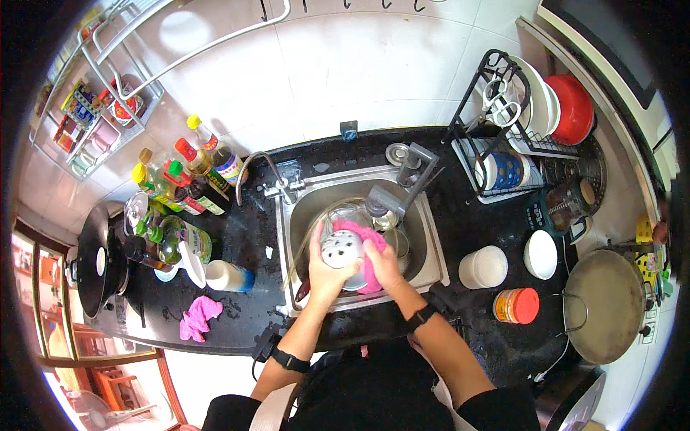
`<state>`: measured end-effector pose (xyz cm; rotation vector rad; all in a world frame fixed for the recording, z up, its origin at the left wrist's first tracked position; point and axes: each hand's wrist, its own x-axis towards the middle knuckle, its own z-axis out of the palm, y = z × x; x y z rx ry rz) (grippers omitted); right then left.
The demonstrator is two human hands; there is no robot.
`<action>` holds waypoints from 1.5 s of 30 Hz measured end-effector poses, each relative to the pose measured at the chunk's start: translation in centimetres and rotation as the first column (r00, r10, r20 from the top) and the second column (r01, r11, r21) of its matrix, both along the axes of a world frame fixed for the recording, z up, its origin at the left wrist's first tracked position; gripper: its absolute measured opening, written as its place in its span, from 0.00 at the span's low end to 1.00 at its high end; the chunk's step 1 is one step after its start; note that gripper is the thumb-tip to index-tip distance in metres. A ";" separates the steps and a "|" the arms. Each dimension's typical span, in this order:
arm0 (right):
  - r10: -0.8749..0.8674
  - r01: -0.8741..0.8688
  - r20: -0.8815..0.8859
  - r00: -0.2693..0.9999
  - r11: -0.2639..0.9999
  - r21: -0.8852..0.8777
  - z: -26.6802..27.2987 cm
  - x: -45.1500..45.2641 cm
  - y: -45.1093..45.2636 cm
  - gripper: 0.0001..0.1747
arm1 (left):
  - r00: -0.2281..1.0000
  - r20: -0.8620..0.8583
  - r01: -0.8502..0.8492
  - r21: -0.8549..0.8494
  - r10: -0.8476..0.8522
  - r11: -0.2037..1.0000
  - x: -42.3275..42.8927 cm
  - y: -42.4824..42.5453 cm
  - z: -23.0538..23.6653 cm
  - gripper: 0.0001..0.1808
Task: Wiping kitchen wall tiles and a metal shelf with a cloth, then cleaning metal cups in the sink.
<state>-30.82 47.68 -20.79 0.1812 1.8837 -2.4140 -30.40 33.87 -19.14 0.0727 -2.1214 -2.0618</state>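
My left hand [323, 272] holds a white, dark-spotted round piece of kitchenware [342, 249], perhaps a bowl or cup, over the stainless steel sink [297, 237]. A bright pink cloth [372, 280] is gripped in my right hand [384, 265] and lies against the right side of the spotted piece. Below the hands, the basin holds a clear hose [302, 247] and some glass or metal vessels, partly hidden. A curved metal faucet [259, 156] stands at the sink's back left corner.
Sauce bottles [188, 186], a white-and-blue bottle [229, 276] and another pink cloth [199, 318] are on the left counter. To the right stand a white canister [483, 267], a white bowl [540, 255], a red-lidded jar [516, 305], a large pan [604, 307] and a black dish rack [474, 156].
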 end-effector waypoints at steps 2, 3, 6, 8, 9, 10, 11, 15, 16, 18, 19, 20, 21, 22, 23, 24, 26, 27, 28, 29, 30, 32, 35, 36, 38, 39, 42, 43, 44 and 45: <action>0.019 -0.020 0.016 1.000 0.998 0.061 -0.4 -1.3 0.7 0.19 | 0.996 -0.045 0.077 -0.094 -0.081 0.993 -0.7 0.2 0.6 0.61; 0.053 -0.057 0.036 0.998 0.992 0.117 0.0 -1.8 0.6 0.19 | 0.996 -0.049 0.075 -0.091 -0.080 0.993 -0.8 -0.2 0.5 0.61; 0.040 0.059 -0.314 0.948 0.953 0.297 3.0 -0.6 -2.1 0.18 | 0.983 -0.042 0.168 -0.170 -0.177 0.971 -0.8 -1.6 1.5 0.64; 0.161 0.176 -0.544 0.824 0.839 0.514 3.6 0.0 -2.9 0.20 | 0.979 -0.110 0.135 -0.279 -0.171 0.951 -0.9 -2.0 1.5 0.64; 0.163 0.173 -0.542 0.825 0.839 0.516 3.5 -0.1 -2.9 0.20 | 0.966 -0.179 0.104 -0.383 -0.184 0.918 -1.0 -2.2 1.5 0.64; 0.163 0.106 -0.462 0.872 0.857 0.504 3.4 -0.3 -2.8 0.19 | 0.965 -0.142 0.143 -0.416 -0.220 0.898 -1.2 -2.7 1.6 0.64; 0.165 0.046 -0.382 0.909 0.872 0.488 3.4 -1.0 -2.4 0.18 | 0.965 -0.145 0.142 -0.412 -0.219 0.900 -1.3 -2.5 1.6 0.64; 0.142 -0.141 0.007 0.990 0.975 0.172 2.4 -4.3 0.1 0.16 | 0.920 -0.167 0.223 -0.519 -0.354 0.825 0.6 -1.0 2.8 0.64; 0.143 -0.147 0.033 0.989 0.962 0.230 2.8 -3.5 0.3 0.18 | 0.936 -0.121 0.226 -0.510 -0.330 0.830 0.6 -1.1 2.7 0.65; 0.260 -0.119 -0.212 0.942 0.850 0.514 3.7 -0.9 -1.0 0.20 | 0.958 -0.076 0.203 -0.501 -0.277 0.841 0.1 -1.9 2.0 0.66; 0.410 0.013 -0.400 0.820 0.685 0.728 4.2 -0.1 -1.4 0.23 | 0.961 -0.072 0.202 -0.481 -0.269 0.853 -0.4 -2.5 1.6 0.69; 0.497 -0.014 -0.412 0.764 0.651 0.759 5.0 0.7 -1.2 0.29 | 0.958 -0.064 0.220 -0.457 -0.278 0.862 -0.4 -2.6 1.8 0.71; 0.497 -0.019 -0.407 0.766 0.650 0.760 4.8 0.8 -0.9 0.29 | 0.959 -0.058 0.223 -0.455 -0.278 0.862 -0.4 -2.6 2.0 0.71; 0.463 -0.007 -0.417 0.782 0.677 0.736 4.2 0.4 -0.6 0.27 | 0.948 -0.057 0.264 -0.413 -0.313 0.872 -0.3 -2.6 2.3 0.72; 0.420 0.020 -0.433 0.797 0.699 0.714 3.8 -0.1 -0.1 0.25 | 0.932 -0.069 0.309 -0.370 -0.357 0.876 -0.4 -2.2 2.8 0.73; 0.321 -0.210 -0.149 0.935 0.841 0.498 3.2 -0.4 0.2 0.20 | 0.935 -0.070 0.292 -0.398 -0.347 0.869 -0.4 -2.0 2.5 0.73; 0.232 -0.200 -0.051 0.971 0.916 0.349 1.7 -1.3 1.3 0.18 | 0.936 -0.017 0.327 -0.336 -0.353 0.883 0.2 -1.7 2.7 0.72; 0.163 -0.171 0.060 0.985 0.967 0.190 1.0 -1.9 1.7 0.18 | 0.934 0.038 0.351 -0.272 -0.355 0.896 0.3 -1.5 2.9 0.72; 0.127 -0.126 0.001 0.992 0.984 0.123 0.2 -1.7 1.9 0.19 | 0.934 0.081 0.358 -0.244 -0.349 0.901 0.4 -1.7 2.1 0.70; 0.128 -0.127 -0.003 0.992 0.984 0.122 -0.5 -1.8 2.0 0.19 | 0.934 0.078 0.356 -0.246 -0.348 0.901 0.1 -2.1 1.1 0.70; 0.067 -0.068 0.070 0.995 0.998 0.012 -1.0 -1.7 2.0 0.19 | 0.965 -0.002 0.261 -0.029 -0.261 0.965 -0.2 -2.6 0.1 0.68; 0.066 -0.045 0.122 0.990 0.985 -0.166 -1.6 -1.0 2.3 0.26 | 0.998 0.009 0.056 0.469 -0.068 0.881 -0.8 -3.7 -1.3 0.62; -0.009 0.052 0.143 0.990 0.953 -0.298 -4.6 0.6 2.6 0.33 | 0.998 -0.037 0.055 0.529 -0.042 0.847 -1.4 -3.0 -0.9 0.56; 0.036 -0.016 0.065 0.997 0.956 -0.292 -4.8 0.9 2.3 0.39 | 0.998 0.057 -0.002 0.608 -0.041 0.794 -1.3 -2.1 -0.6 0.52; -0.027 0.044 0.071 0.997 0.966 -0.255 -2.7 1.4 -0.4 0.30 | 0.979 0.203 -0.144 0.709 -0.004 0.690 -0.7 -0.4 0.0 0.39; -0.015 0.018 0.018 1.000 0.975 -0.220 0.5 1.5 -1.5 0.28 | 0.976 0.219 -0.169 0.772 -0.008 0.612 -0.6 -0.7 -1.1 0.37; 0.053 -0.045 0.042 0.998 0.981 -0.188 -0.3 -0.3 0.3 0.25 | 0.961 0.195 -0.125 0.939 -0.197 0.320 -0.8 -0.3 -3.1 0.36; 0.052 -0.043 0.044 0.998 0.981 -0.189 -0.7 0.0 0.3 0.25 | 0.954 0.192 -0.131 0.958 -0.232 0.255 -0.9 -0.5 -3.6 0.38; 0.009 -0.013 -0.041 0.999 0.996 -0.091 -0.8 0.3 -0.2 0.24 | 0.947 0.186 -0.138 0.972 -0.264 0.190 -1.2 -0.8 -3.8 0.40; -0.037 0.039 -0.135 0.990 0.999 0.012 -1.0 0.3 0.2 0.23 | 0.944 0.183 -0.134 0.973 -0.274 0.187 -1.3 0.4 -2.2 0.40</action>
